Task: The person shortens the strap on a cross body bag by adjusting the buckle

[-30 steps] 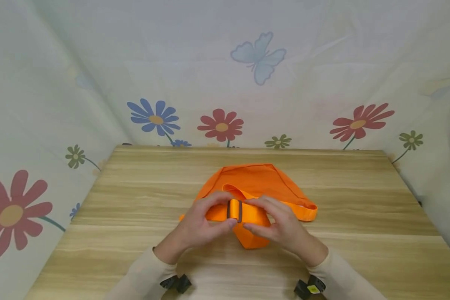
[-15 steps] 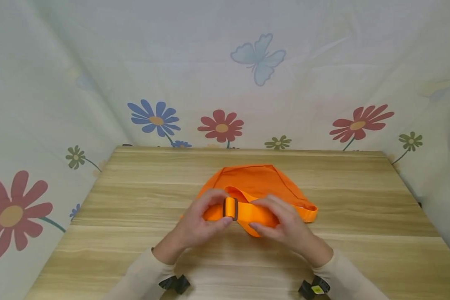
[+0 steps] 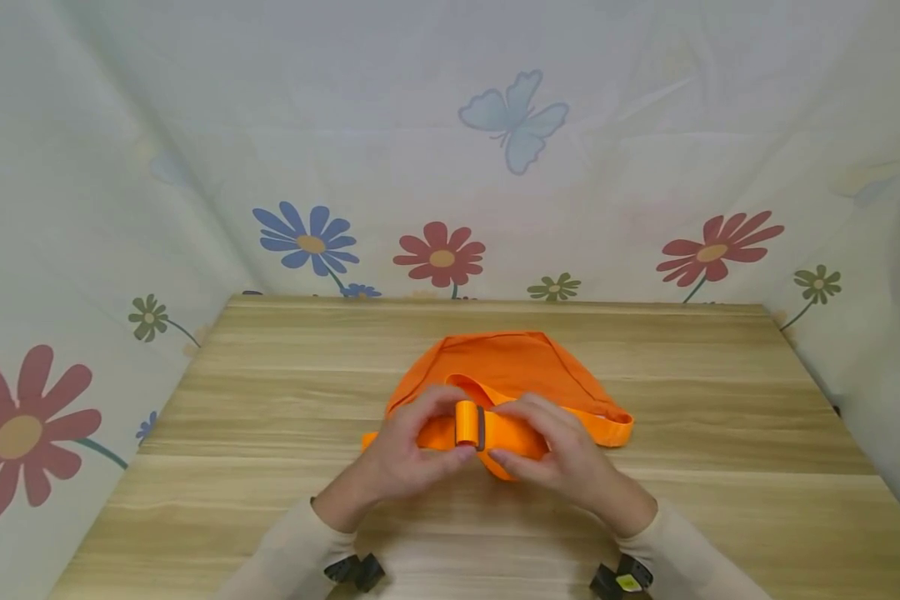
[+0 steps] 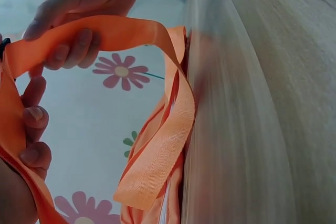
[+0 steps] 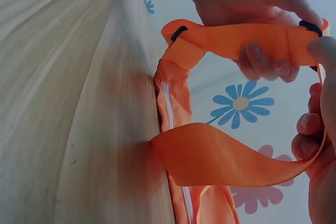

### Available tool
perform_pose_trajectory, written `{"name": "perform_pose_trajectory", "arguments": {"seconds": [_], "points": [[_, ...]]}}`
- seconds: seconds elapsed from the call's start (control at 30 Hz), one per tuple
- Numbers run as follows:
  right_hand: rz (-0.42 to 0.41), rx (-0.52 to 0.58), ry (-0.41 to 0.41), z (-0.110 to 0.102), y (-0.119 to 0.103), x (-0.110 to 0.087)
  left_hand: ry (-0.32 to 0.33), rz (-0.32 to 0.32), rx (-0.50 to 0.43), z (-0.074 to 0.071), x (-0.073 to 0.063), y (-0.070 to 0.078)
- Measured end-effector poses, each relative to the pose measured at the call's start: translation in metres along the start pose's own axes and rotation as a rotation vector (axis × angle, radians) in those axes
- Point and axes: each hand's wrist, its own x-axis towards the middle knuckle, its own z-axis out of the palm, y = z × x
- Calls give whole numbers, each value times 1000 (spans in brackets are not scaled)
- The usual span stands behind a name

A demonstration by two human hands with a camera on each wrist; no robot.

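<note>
Over a pale wood-grain worktop (image 3: 285, 367), at lower centre of the frame, a flat orange webbing strap (image 3: 508, 432) is held left-to-right before an orange fabric bag (image 3: 498, 361), its dark rectangular buckle (image 3: 482, 428) pinched by the nearer left hand (image 3: 405, 446), the strap by the right hand (image 3: 570, 446).

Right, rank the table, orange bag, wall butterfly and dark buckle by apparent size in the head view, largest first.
1. Table
2. Orange bag, even partly covered
3. Wall butterfly
4. Dark buckle, clearly smallest
</note>
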Motion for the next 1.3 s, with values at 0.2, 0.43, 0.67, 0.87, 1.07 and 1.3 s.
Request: {"name": "perform_pose_trajectory", "arguments": {"seconds": [0.2, 0.43, 0.67, 0.87, 1.07, 1.3], "points": [[-16, -16, -26, 1, -3, 3, -3, -33, 41, 1, 1, 2], [-16, -71, -60, -4, -5, 0, 4, -17, 18, -1, 1, 2], [26, -103, -85, -12, -1, -6, 41, -16, -17, -9, -3, -1], [-13, -66, -51, -13, 2, -7, 47, 0, 8, -10, -5, -3], [-27, -64, -28, -12, 3, -6, 41, 22, -23, -9, -5, -2], [-7, -55, -46, -9, 0, -4, 9, 30, -37, -8, -5, -2]]}}
